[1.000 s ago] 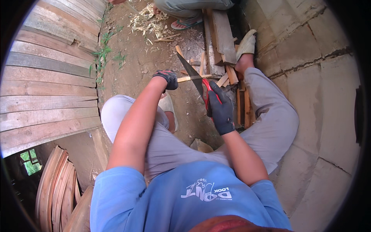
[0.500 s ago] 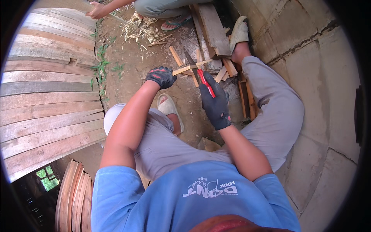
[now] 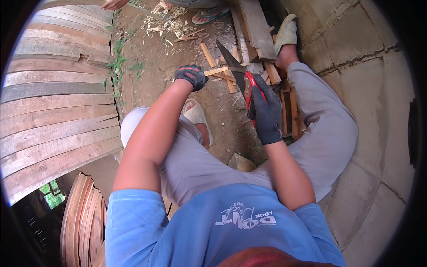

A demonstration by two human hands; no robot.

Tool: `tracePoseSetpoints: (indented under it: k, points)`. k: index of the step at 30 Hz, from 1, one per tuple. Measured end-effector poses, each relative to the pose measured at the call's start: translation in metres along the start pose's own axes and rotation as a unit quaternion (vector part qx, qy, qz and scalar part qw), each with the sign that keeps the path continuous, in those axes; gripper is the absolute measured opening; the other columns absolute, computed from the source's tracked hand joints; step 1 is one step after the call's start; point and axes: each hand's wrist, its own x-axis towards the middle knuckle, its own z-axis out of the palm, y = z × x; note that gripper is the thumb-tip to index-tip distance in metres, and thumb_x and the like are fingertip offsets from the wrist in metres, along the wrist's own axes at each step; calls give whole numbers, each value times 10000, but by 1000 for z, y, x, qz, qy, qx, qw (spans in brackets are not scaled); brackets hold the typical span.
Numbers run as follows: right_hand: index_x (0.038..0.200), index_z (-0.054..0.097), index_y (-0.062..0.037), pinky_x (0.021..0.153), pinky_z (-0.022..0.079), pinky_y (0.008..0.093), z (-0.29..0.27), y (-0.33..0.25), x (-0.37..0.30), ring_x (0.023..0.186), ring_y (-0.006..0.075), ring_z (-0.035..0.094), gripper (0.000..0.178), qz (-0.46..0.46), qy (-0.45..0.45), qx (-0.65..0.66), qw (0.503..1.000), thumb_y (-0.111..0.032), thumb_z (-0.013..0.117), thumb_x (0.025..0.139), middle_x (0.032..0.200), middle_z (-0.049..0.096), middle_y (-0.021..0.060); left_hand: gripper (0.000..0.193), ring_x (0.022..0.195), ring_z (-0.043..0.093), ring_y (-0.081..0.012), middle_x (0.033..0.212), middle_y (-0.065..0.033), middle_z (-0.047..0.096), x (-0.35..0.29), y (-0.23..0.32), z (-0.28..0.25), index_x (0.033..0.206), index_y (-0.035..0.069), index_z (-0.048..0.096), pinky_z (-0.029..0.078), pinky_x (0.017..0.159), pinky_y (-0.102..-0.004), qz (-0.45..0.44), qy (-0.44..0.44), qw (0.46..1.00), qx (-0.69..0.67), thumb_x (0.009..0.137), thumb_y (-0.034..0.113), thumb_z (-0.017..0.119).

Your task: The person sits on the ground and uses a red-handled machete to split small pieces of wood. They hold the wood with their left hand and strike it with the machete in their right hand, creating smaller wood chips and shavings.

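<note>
My left hand (image 3: 191,76), in a black glove with red marks, is closed around the near end of a thin, pale wooden strip (image 3: 215,71). The strip points right, toward the end of a thick timber. In a dark glove, my right hand (image 3: 266,113) grips the red handle of a handsaw (image 3: 231,62). Its dark, tapering blade slants up and left and crosses over the strip. Whether the teeth bite into the wood is too small to tell. Several short wood offcuts (image 3: 208,55) lie on the ground beneath.
A thick timber (image 3: 254,31) lies at the far right, beside a block wall (image 3: 360,89). Wood shavings (image 3: 171,21) cover the dirt beyond. Another person's hand (image 3: 114,4) and sandalled foot (image 3: 211,16) show at the top. Planks (image 3: 58,100) line the left; curved boards (image 3: 83,222) stand lower left.
My right hand and the saw have shifted right, and the blade stands more broadside to view. The left hand still holds the strip. The other person's hand has moved up toward the edge.
</note>
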Motion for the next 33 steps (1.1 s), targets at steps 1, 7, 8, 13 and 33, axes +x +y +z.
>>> tracePoseSetpoints:
  k: [1, 7, 8, 13, 33]
  points:
    - [1477, 640, -70, 620, 522, 303, 0, -3, -1, 684, 84, 605, 450, 3, -4, 8, 1000, -256, 636, 1067, 926, 683, 46, 561, 1210, 705, -353, 1328, -142, 731, 0, 1, -1, 1296, 146, 731, 558, 1004, -505, -8, 1, 1000, -6, 1012, 590, 538]
    - [1469, 647, -51, 677, 531, 278, 1, 7, 7, 744, 78, 618, 446, -45, -29, 3, 999, -259, 630, 1075, 978, 694, 40, 668, 1208, 710, -320, 1307, -117, 742, 1, 9, -14, 1300, 155, 744, 566, 989, -473, -39, 22, 999, -14, 952, 705, 594]
    - [1465, 649, -46, 695, 535, 277, 3, 9, 11, 761, 80, 623, 445, -69, -26, -6, 997, -260, 632, 1074, 992, 697, 41, 684, 1202, 714, -315, 1302, -116, 743, 3, 10, -12, 1290, 143, 748, 568, 990, -459, -29, 47, 998, -10, 939, 714, 611]
    - [1437, 669, -29, 710, 520, 261, 25, 13, 70, 792, 81, 624, 436, -166, -21, -1, 986, -245, 649, 1059, 1032, 706, 47, 639, 1211, 711, -315, 1327, -106, 739, 24, 39, 2, 1277, 136, 754, 573, 994, -456, 28, 57, 998, -9, 911, 656, 690]
    - [1421, 681, -42, 512, 436, 273, 48, 35, 80, 544, 63, 532, 405, -138, -18, 12, 990, -252, 615, 1081, 752, 649, -8, 663, 1217, 701, -327, 1316, -110, 738, 27, -20, -11, 1287, 161, 757, 565, 991, -465, -33, 13, 999, -29, 941, 707, 608]
